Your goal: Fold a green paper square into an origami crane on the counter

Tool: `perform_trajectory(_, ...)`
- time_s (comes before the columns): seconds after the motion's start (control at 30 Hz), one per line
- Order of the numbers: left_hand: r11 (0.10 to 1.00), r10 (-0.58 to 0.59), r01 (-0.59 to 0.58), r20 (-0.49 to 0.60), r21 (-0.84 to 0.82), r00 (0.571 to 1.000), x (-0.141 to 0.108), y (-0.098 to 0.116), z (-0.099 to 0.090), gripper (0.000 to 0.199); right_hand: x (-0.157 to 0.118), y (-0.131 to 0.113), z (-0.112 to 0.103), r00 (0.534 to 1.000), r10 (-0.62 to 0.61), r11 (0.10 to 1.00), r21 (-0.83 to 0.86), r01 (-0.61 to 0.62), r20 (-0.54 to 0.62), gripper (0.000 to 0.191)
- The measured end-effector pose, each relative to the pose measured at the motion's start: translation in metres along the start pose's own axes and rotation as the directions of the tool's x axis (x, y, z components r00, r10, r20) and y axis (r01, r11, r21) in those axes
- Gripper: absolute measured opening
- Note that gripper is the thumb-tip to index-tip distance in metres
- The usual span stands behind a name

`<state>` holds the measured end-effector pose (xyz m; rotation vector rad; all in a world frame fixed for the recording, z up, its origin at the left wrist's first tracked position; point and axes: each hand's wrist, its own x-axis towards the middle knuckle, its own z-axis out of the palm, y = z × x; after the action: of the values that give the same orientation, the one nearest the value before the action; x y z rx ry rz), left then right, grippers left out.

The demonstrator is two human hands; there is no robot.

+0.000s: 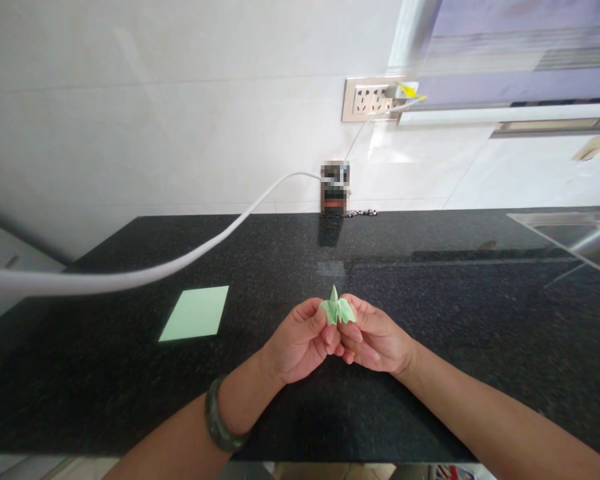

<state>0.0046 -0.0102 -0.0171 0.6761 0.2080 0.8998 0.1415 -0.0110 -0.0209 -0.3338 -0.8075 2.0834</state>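
Observation:
A small folded piece of light green paper (335,308) is held up between both hands over the dark countertop, with one point sticking upward and creased flaps spread to each side. My left hand (303,340), with a bracelet on its wrist, pinches the left flap between thumb and fingers. On the right flap, the fingers of my right hand (377,337) are closed in the same way. The fingertips of both hands meet below the paper. To the left, a flat light green sheet (196,313) lies on the counter.
The black speckled countertop (130,387) meets a white tiled wall. A phone-like device (335,189), its surface pixelated, leans there with a beaded strap. A white cable (180,265) crosses the left side. A socket panel (350,100) is above; a metal sink (595,240) is at right.

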Motion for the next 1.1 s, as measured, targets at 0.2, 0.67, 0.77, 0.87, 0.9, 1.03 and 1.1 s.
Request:
perform_trajectory(0.2, 1.000, -0.001, 0.001, 0.010, -0.002, 1.000, -0.0001, 0.0002, -0.0001, 0.017, -0.0003, 0.0012, -0.0011, 1.000, -0.003, 1.000, -0.009, 0.003, -0.008, 0.023)
perform_trajectory(0.67, 1.000, 0.009, -0.009, 0.008, -0.022, 1.000, 0.0000, 0.0002, -0.0002, 0.016, 0.0008, 0.0022, -0.0039, 0.998, -0.027, 1.000, 0.014, 0.026, 0.053, 0.015)
perform_trajectory(0.77, 0.999, 0.021, -0.020, 0.022, -0.039, 1.000, 0.0009, 0.0006, 0.0006, 0.017, 0.0017, 0.0025, -0.0056, 0.998, -0.025, 1.000, 0.019, 0.024, 0.057, 0.014)
perform_trajectory(0.87, 0.999, 0.018, -0.016, 0.038, -0.041, 0.999, 0.0016, 0.0012, 0.0016, 0.022, 0.0025, 0.0024, -0.0060, 0.997, -0.021, 0.999, 0.033, 0.018, 0.079, 0.018)
perform_trajectory(0.9, 0.999, 0.015, -0.013, 0.038, -0.039, 0.999, 0.0016, 0.0013, 0.0017, 0.023, 0.0027, 0.0023, -0.0060, 0.995, -0.019, 0.999, 0.039, 0.016, 0.093, 0.021)
perform_trajectory(1.03, 1.000, 0.005, -0.005, 0.016, -0.022, 1.000, 0.0004, 0.0016, 0.0010, 0.024, 0.0028, 0.0024, -0.0070, 0.994, -0.014, 0.999, 0.052, 0.008, 0.113, 0.023)
perform_trajectory(1.1, 1.000, -0.007, 0.007, 0.011, -0.013, 1.000, -0.0005, 0.0020, 0.0003, 0.024, 0.0026, 0.0025, -0.0082, 0.995, -0.018, 0.998, 0.055, 0.012, 0.099, 0.020)
